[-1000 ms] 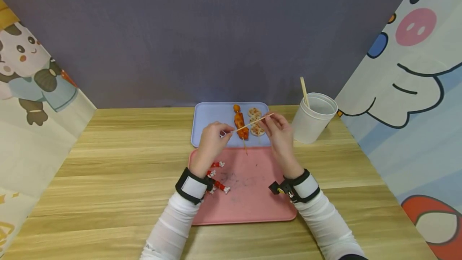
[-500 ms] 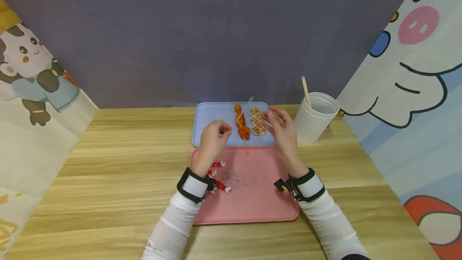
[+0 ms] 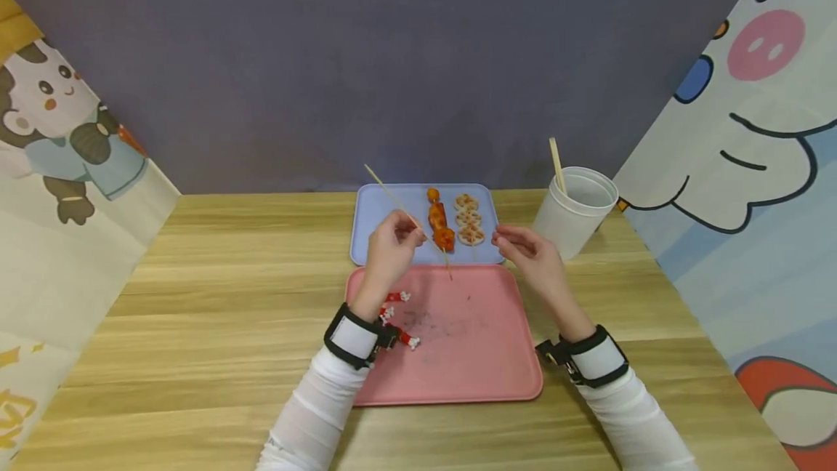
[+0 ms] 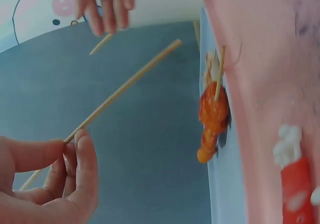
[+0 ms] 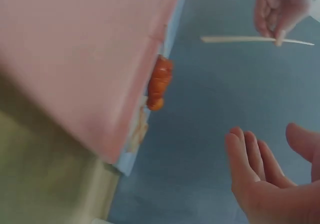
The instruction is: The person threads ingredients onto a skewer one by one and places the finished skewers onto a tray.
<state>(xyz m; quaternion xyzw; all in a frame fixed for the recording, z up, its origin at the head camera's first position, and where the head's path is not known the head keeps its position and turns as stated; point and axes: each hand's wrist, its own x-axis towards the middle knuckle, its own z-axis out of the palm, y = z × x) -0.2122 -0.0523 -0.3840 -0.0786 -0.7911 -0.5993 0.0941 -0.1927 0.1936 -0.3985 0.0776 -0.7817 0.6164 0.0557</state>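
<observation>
My left hand point(image 3: 390, 247) pinches a thin wooden skewer point(image 3: 387, 189) between thumb and fingertips, above the blue tray point(image 3: 363, 238). The skewer slants from upper left to lower right in the head view. My right hand point(image 3: 535, 256) holds nothing; its fingers are fairly straight, and its tips are by the tray's right edge. On the blue tray lie a glossy orange-red food skewer point(image 3: 437, 218) and a skewer of lotus root slices point(image 3: 468, 218). Several red pieces with white knobbed ends point(image 3: 408, 340) lie on the pink tray point(image 3: 474, 362), partly hidden by my left wrist.
A white bucket point(image 3: 564, 227) with light wooden sticks point(image 3: 557, 164) in it stands at the right, just beyond my right hand. The pink tray sits directly in front of the blue one on a wood-grain table point(image 3: 222, 311). A dark grey wall point(image 3: 418, 71) rises behind.
My right hand has let go of the skewer and moved right and slightly nearer. In my left hand, the skewer has swung from pointing up right to pointing up left.
</observation>
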